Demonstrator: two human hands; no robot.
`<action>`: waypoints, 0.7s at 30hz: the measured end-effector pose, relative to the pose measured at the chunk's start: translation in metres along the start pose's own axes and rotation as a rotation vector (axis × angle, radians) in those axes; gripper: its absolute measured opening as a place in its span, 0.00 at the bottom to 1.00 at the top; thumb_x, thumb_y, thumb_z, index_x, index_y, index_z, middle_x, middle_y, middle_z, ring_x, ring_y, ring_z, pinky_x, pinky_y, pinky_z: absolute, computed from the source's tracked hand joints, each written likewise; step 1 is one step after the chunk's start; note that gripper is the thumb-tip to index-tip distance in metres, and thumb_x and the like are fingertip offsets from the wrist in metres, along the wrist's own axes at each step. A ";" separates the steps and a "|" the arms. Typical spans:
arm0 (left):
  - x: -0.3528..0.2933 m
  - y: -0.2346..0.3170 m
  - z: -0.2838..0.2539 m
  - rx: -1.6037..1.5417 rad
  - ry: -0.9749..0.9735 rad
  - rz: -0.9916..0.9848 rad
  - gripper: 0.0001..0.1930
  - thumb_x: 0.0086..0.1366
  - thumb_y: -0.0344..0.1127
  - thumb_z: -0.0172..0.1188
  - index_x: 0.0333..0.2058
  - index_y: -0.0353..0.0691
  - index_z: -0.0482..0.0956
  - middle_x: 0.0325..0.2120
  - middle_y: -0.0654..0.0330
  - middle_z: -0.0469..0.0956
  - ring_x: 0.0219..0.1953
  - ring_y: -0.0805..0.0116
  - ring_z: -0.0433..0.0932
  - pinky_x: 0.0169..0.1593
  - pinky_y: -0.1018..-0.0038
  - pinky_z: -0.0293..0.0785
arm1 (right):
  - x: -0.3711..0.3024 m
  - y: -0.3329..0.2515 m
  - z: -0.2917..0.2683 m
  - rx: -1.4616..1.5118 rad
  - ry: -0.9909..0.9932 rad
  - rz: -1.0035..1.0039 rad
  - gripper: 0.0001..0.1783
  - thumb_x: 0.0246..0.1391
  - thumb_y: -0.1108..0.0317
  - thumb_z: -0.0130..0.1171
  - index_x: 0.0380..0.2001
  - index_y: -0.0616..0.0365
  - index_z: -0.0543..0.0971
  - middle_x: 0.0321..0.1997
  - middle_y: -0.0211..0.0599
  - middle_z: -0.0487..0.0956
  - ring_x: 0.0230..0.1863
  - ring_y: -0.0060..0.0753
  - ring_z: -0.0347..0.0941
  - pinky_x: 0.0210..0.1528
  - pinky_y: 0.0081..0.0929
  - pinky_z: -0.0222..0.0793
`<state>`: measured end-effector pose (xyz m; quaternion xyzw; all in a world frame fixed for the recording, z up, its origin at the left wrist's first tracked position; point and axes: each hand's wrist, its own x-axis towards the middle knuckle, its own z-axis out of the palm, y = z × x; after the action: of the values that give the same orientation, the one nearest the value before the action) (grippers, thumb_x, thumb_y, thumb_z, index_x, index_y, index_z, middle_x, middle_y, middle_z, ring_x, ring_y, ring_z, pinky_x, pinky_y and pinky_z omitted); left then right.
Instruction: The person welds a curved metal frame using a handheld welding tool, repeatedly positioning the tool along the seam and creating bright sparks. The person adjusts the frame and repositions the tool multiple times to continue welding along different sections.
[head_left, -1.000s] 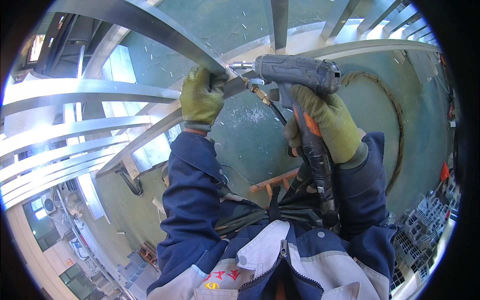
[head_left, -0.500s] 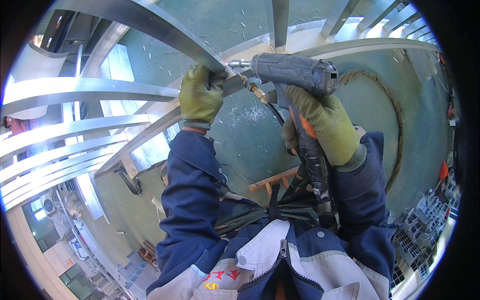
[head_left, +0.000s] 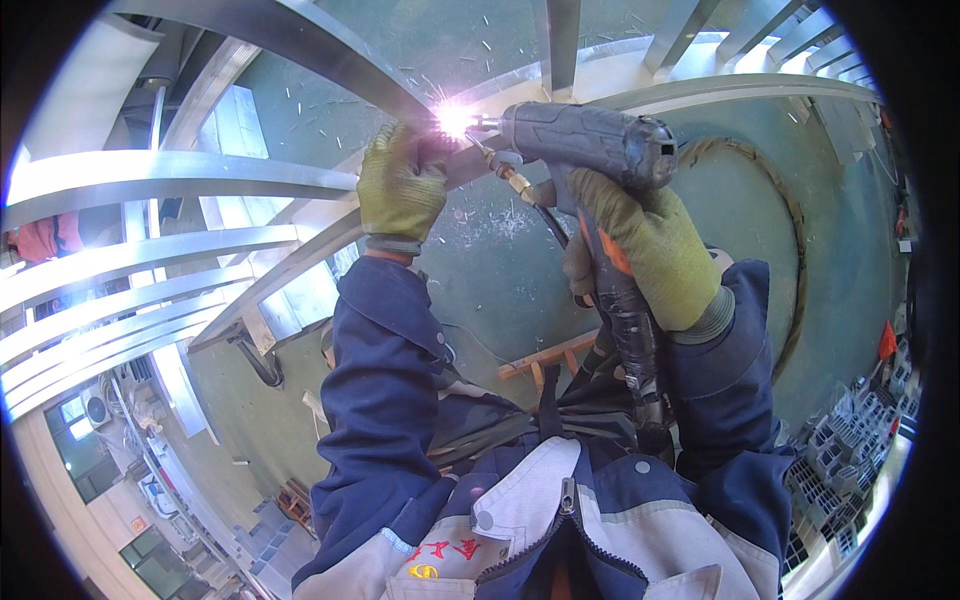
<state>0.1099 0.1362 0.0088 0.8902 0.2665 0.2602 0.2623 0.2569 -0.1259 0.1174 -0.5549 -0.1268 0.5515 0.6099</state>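
My right hand [head_left: 650, 240], in a yellow-green work glove, grips a black and orange pistol-shaped welding gun [head_left: 590, 140]. Its nozzle points left, and a thin wire guide with a brass fitting [head_left: 520, 186] runs beneath it. At the nozzle's tip a white-violet glare with sparks hides the exact contact spot. Just left of that glare is my left hand [head_left: 402, 190], gloved alike, its fingers closed on the end of a silver metal bar [head_left: 330, 55] where it meets a long metal rail [head_left: 480, 163]. Part of those fingers is washed out by the light.
More parallel metal bars [head_left: 180, 177] of the frame stretch out on the left, others [head_left: 685, 35] at the top right. A coiled hose [head_left: 797, 230] lies on the green floor. Bundled metal profiles [head_left: 850, 455] lie at the lower right. An orange-brown wooden stand [head_left: 548, 357] is near my legs.
A bright arc with sparks has appeared at the welding gun's tip, where only a small glint showed before. Both hands have stayed almost in place.
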 end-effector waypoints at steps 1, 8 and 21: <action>0.000 0.001 -0.001 -0.008 -0.007 -0.005 0.09 0.67 0.31 0.69 0.46 0.48 0.86 0.40 0.52 0.85 0.45 0.42 0.85 0.50 0.52 0.80 | 0.001 0.002 0.000 0.006 -0.003 -0.017 0.26 0.78 0.48 0.64 0.63 0.57 0.81 0.49 0.34 0.85 0.31 0.24 0.82 0.32 0.27 0.81; 0.000 -0.002 0.000 -0.018 0.006 0.023 0.09 0.66 0.31 0.68 0.45 0.48 0.86 0.40 0.52 0.85 0.45 0.43 0.85 0.49 0.52 0.80 | 0.000 0.004 0.003 0.022 0.012 -0.063 0.25 0.78 0.50 0.64 0.63 0.59 0.81 0.47 0.34 0.84 0.30 0.25 0.82 0.31 0.27 0.80; 0.000 -0.006 0.001 0.015 0.023 0.008 0.15 0.62 0.27 0.66 0.48 0.47 0.86 0.41 0.51 0.85 0.45 0.41 0.85 0.48 0.52 0.81 | -0.006 0.006 0.004 0.002 0.033 -0.037 0.24 0.79 0.51 0.62 0.62 0.60 0.80 0.47 0.34 0.85 0.28 0.24 0.80 0.31 0.27 0.79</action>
<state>0.1090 0.1397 0.0044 0.8901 0.2680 0.2696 0.2515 0.2483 -0.1302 0.1163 -0.5609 -0.1263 0.5307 0.6227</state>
